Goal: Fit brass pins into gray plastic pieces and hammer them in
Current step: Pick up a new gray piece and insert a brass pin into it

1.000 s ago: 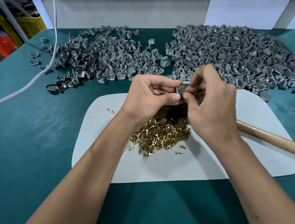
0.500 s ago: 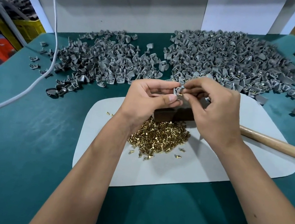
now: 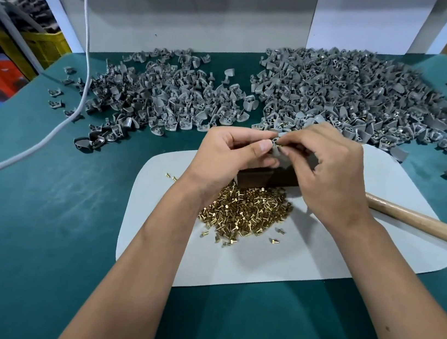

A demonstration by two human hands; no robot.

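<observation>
Your bench is a teal mat (image 3: 36, 229) backed by a white panel (image 3: 181, 14), with a pale rounded sheet (image 3: 304, 261) laid at centre. The open room lies near you: bare mat left of the sheet and along the near edge. The far side is crowded — a left heap of gray plastic pieces (image 3: 162, 103) and a larger right heap (image 3: 356, 96), the right one spilling onto the sheet's far edge. A white cable (image 3: 85, 63) crosses the left mat; a wooden handle (image 3: 424, 226) lies across the sheet's right edge.

Your left hand (image 3: 230, 156) grips one gray piece (image 3: 275, 149) between thumb and curled fingers, above a dark block (image 3: 261, 179). Your right hand (image 3: 331, 173) pinches a brass pin (image 3: 278, 145) at the piece's hole. The loose brass pins (image 3: 245, 209) lie piled on the sheet, just near of the block, under your wrists.

Against half a second ago: both hands sit at much the same spot over the block, the pinch unchanged — the block's front face shows more.
</observation>
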